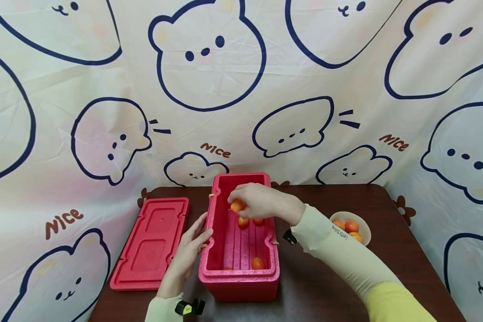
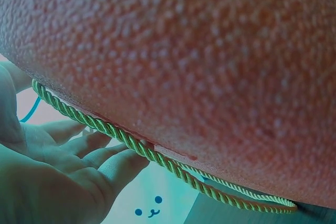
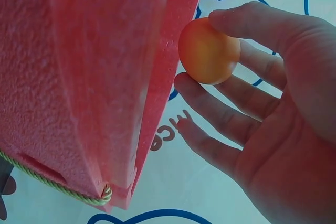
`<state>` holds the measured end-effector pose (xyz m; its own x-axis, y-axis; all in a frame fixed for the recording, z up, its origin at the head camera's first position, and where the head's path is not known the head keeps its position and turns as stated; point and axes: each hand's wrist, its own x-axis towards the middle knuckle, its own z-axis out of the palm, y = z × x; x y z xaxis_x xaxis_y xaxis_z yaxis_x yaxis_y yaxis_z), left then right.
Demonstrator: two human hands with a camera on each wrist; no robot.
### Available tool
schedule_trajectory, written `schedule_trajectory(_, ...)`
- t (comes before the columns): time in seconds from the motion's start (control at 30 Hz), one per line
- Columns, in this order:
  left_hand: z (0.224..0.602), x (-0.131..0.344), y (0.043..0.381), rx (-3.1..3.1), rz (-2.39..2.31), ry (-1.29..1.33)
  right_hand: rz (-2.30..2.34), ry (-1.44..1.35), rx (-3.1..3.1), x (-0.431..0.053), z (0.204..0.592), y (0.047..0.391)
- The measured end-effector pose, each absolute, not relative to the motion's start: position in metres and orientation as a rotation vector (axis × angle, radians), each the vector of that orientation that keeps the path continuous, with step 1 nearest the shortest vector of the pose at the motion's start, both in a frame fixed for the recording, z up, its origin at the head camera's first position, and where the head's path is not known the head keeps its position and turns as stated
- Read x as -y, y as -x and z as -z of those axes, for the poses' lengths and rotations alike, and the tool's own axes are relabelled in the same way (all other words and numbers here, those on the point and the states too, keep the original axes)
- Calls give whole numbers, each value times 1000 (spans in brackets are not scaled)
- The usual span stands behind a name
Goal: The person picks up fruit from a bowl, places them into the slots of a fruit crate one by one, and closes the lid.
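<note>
My right hand [image 1: 259, 201] is above the far half of a red foam box [image 1: 241, 290] and pinches an orange fruit [image 3: 209, 51], smooth and round like an apricot, between thumb and fingers. Inside the box lie several more such fruits, two below the hand and one fruit [image 1: 258, 263] in the near right corner. The near left corner hides most of another. My left hand [image 1: 187, 250] rests against the box's left side with its fingers extended and its thumb at the rim. In the left wrist view, those fingers [image 2: 118, 166] lie close to a twisted cord [image 2: 105, 127] on the box.
A red lid [image 1: 153, 241] lies on the brown table [image 1: 314, 286] left of the box. To the right, partly behind my right forearm, stands a pale bowl [image 1: 366, 226] with several orange fruits. A curtain [image 1: 209, 129] with bear drawings hangs behind the table.
</note>
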<state>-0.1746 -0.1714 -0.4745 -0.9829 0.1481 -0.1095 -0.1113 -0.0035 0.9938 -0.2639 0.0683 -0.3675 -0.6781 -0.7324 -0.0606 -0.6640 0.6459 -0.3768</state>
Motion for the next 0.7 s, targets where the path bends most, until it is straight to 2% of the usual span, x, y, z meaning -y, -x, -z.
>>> schedule_trajectory(0.7, 474, 172, 174, -2077, -2111, -59, 467, 1125, -2649, -68, 364, 259)
